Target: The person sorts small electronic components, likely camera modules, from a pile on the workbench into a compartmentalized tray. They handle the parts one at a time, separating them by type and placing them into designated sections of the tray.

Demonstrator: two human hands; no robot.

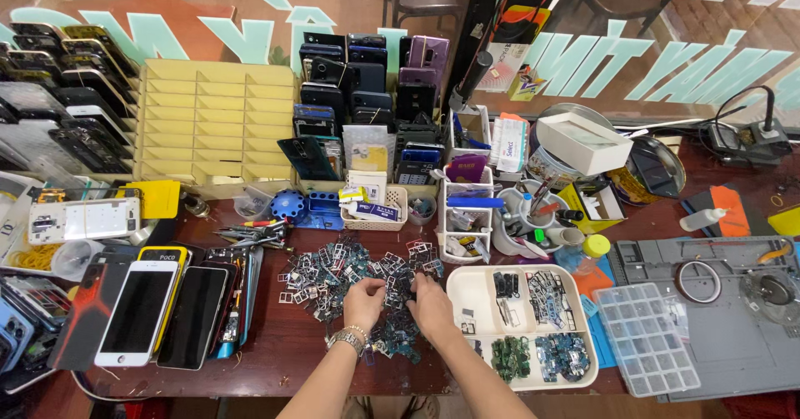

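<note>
Low in the frame's centre, left hand (364, 302) and right hand (431, 306) dig into a pile of small metal trays (350, 270); fingertips are buried, so their grasp is unclear.

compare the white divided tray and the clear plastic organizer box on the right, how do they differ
The white divided tray is opaque, with a few large compartments holding small parts; the clear organizer box is see-through, with many small cells that look mostly empty. The tray lies beside the right hand; the box lies farther right, on a grey mat. Both lie flat on the table.
</note>
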